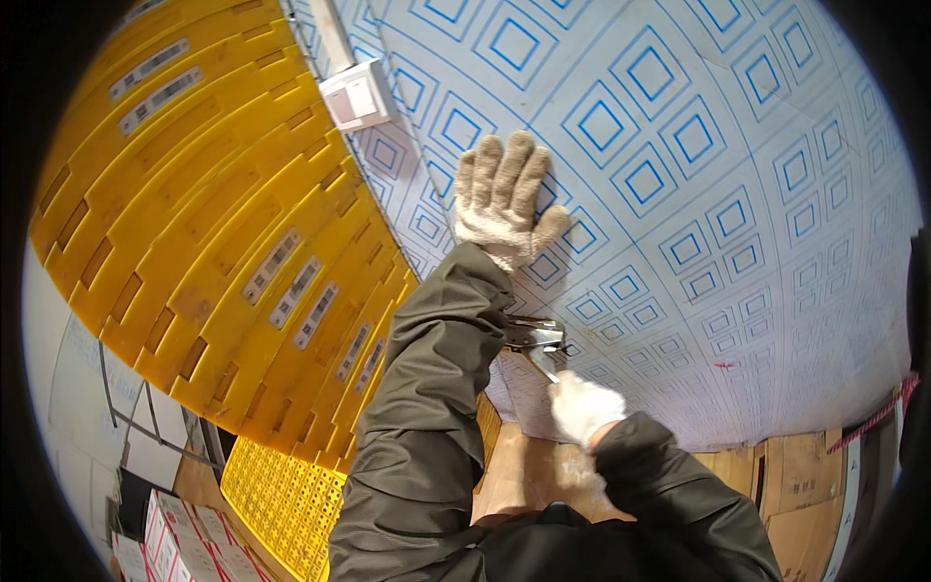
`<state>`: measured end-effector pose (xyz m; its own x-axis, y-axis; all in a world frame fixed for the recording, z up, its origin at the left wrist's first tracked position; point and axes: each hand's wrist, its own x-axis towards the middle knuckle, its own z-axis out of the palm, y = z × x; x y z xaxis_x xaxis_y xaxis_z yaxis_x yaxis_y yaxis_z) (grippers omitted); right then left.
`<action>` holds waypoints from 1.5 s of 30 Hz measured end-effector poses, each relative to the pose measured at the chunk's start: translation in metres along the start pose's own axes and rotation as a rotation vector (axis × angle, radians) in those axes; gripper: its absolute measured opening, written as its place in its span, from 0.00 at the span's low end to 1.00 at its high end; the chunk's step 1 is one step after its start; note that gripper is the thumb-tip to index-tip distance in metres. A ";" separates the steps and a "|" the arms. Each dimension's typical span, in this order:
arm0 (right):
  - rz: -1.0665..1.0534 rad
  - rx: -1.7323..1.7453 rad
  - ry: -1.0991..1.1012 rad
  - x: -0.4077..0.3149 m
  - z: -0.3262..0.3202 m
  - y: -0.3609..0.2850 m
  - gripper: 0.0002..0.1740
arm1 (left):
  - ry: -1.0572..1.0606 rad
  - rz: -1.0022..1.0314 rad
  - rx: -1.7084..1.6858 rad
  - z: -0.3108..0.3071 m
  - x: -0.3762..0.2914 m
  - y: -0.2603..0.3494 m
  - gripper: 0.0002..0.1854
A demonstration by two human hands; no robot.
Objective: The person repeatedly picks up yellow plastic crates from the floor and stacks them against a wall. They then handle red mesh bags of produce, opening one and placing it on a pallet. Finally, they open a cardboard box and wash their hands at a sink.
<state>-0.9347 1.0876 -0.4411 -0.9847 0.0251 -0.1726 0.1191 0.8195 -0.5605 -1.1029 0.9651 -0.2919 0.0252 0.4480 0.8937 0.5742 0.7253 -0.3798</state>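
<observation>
My left hand [502, 204], in a knitted work glove, lies flat with fingers spread on a pale panel [633, 240] printed with blue nested squares. Below it, partly behind my left forearm, a metal latch [537, 335] is fixed to the panel. A lever handle [544, 364] slants down from this latch. My right hand [588, 409], in a whitish glove, is closed around the lever's lower end; its fingers hide that end. Dark jacket sleeves cover both arms.
To the left rises a stack of yellow plastic pallets [218, 218] bearing labels. A white wall switch [358, 96] sits between stack and panel. Lower left are a yellow perforated plastic sheet [284, 502] and red-and-white boxes [189, 538]. Cardboard boxes [800, 480] stand lower right.
</observation>
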 end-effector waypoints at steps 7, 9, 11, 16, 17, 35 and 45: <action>-0.400 -0.326 0.714 0.003 -0.034 0.047 0.12 | 0.002 -0.011 -0.170 -0.008 0.009 0.013 0.38; -0.590 -0.270 0.891 -0.004 -0.027 0.061 0.15 | 0.069 0.060 -0.289 -0.014 0.012 0.004 0.36; -0.528 -0.236 0.852 -0.015 -0.017 0.079 0.18 | 0.239 0.015 -0.417 -0.020 0.016 -0.014 0.33; -0.061 -0.251 0.758 -0.062 0.002 0.131 0.15 | 0.583 -0.371 -0.046 0.008 0.041 -0.121 0.24; 0.044 -0.252 0.721 -0.073 0.005 0.141 0.15 | 0.503 -0.386 0.056 0.026 0.045 -0.144 0.24; 0.896 0.512 0.307 -0.263 0.144 0.238 0.23 | 0.380 -0.123 -0.271 0.128 -0.006 -0.044 0.34; 1.278 0.948 0.802 -0.525 0.278 0.263 0.20 | -1.547 0.023 -1.080 0.107 -0.201 0.467 0.30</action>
<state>-0.3510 1.1309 -0.7234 -0.0101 0.8032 -0.5957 0.5252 -0.5027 -0.6866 -0.9276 1.2700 -0.6749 -0.2669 0.9103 -0.3163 0.7987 0.3926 0.4560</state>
